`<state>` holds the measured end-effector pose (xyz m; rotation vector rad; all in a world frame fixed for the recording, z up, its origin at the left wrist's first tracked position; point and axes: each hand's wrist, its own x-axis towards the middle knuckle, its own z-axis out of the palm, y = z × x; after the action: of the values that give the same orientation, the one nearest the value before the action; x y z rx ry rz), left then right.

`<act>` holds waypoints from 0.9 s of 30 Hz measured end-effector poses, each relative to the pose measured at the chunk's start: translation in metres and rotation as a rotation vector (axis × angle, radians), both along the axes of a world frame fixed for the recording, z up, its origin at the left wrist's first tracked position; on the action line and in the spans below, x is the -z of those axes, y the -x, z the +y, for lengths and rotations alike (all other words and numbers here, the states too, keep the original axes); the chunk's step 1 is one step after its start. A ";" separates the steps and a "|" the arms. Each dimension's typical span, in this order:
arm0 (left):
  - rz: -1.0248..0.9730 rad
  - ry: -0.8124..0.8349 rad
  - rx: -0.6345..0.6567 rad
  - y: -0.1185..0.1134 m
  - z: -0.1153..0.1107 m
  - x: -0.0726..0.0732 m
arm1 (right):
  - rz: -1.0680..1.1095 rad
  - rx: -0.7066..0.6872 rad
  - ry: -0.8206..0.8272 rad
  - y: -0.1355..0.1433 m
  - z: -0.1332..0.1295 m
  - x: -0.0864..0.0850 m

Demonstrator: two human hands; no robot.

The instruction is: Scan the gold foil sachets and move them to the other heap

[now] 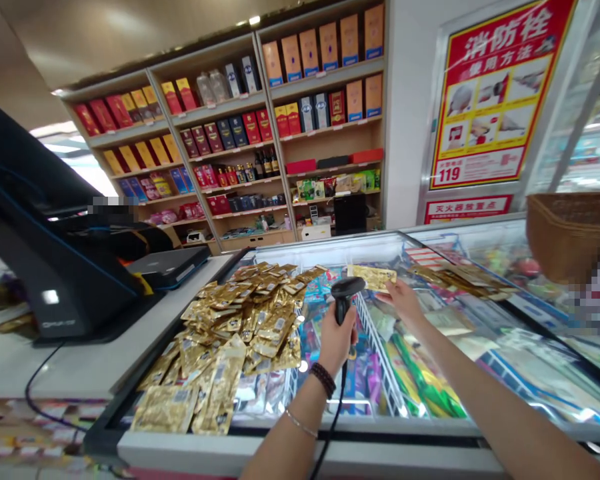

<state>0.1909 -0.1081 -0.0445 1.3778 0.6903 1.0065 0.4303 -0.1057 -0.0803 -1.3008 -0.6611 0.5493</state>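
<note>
1. Pinches a flat, rectangular gold foil packet (371, 276) by its right end in the bare right hand (403, 303), toward the far edge of the glass surface; cannot tell whether touching the glass.
2. Shows right thumb and fingertips pressed together on the foil, with the remaining fingers loosely bent.
3. Looks shiny and fairly flat, with pale gold on the lit face and faint markings too small to read.
4. Probably gripped at one end to leave most of that face uncovered.
5. Grips a black plastic handheld scanner (347, 288) in the bare left hand (337, 337), with fingers wrapped right round the handle; trails a thin black cable (333, 420) past the near edge.
6. Points handle down and head up, seemingly to bring the scanner close to the packet's left end.
7. Heaps a large pile of crinkled gold foil packets (250, 320) from the near left corner toward the far edge, probably within easy reach.
8. Spreads a smaller overlapping group of gold packets (465, 280) toward the far edge, right of the hand, perhaps to prevent mixing with the pile.
9. Rests both groups on a white-rimmed, glass-topped chest freezer (190, 450).
10. Adjoins, beyond the left edge, a pale flat counter (10, 367) with a black angular checkout machine (40, 260).
</note>
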 end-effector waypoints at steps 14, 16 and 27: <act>0.016 0.005 0.018 0.005 -0.001 0.005 | 0.035 0.023 -0.027 0.000 -0.001 0.001; 0.019 0.004 0.031 0.006 -0.001 0.004 | 0.050 0.023 -0.040 0.000 -0.001 0.001; 0.042 0.026 0.035 0.007 -0.004 -0.001 | 0.089 0.033 -0.040 0.002 -0.002 0.001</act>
<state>0.1837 -0.1123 -0.0432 1.3869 0.7062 0.9401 0.4286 -0.1079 -0.0809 -1.2410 -0.5738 0.5615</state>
